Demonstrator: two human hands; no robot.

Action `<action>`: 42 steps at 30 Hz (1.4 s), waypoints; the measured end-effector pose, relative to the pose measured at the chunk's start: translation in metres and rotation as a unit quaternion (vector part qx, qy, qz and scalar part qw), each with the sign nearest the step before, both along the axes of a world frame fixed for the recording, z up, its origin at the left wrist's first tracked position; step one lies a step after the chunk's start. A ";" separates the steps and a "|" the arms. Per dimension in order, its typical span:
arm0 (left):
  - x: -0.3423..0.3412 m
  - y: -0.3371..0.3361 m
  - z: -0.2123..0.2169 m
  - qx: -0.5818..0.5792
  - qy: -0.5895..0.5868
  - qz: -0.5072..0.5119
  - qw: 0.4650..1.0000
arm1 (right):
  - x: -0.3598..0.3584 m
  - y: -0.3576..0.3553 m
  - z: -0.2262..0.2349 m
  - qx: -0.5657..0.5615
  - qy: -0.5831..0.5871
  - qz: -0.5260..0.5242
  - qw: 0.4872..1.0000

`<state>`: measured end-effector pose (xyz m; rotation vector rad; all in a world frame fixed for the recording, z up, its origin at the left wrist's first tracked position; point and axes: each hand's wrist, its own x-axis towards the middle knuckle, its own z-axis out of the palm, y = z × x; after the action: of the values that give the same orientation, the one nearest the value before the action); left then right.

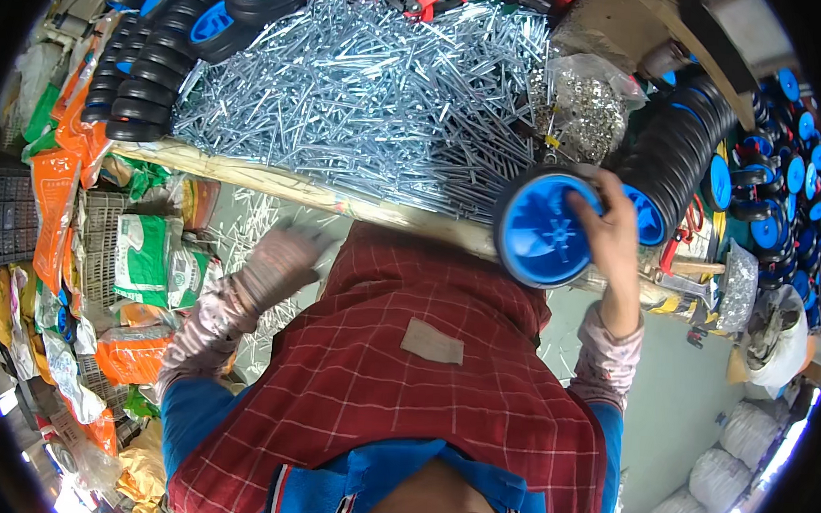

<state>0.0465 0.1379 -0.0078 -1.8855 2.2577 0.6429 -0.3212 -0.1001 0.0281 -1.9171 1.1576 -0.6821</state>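
My right hand (613, 232) grips a black-tyred wheel (544, 228) with a blue plastic hub. Its thumb reaches into the hub and the hub's open face is turned up toward me. The wheel is at the bench's front edge, right of my lap. My left hand (285, 257) is in front of the edge on the left, beside my apron. Motion smears its fingers, and I see no object in it. A wide heap of long silvery metal pins (344, 104) covers the middle of the bench between the hands.
Rows of wheels (672, 145) lie at the right, more stacked wheels (150, 85) at the left. A clear bag of small metal parts (586, 103) and a hammer (693, 268) are on the right side. Orange sacks (56, 205) hang left; pins (258, 332) litter the floor.
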 end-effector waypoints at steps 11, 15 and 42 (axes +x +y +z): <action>-0.048 -0.116 0.009 -0.310 0.507 0.023 0.804 | 0.119 -0.051 -0.046 -0.095 0.113 0.021 0.989; -0.048 -0.115 0.009 -0.240 0.687 0.330 0.601 | 0.131 -0.054 -0.052 -0.129 0.158 0.019 0.979; -0.014 -0.161 0.033 -0.086 0.825 0.332 0.450 | 0.189 -0.068 0.065 -0.069 -0.027 0.343 0.936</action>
<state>0.0325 -0.0234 0.0254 -2.4189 1.3568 3.8283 -0.1326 -0.1683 0.0932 -2.2141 0.3481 -0.4243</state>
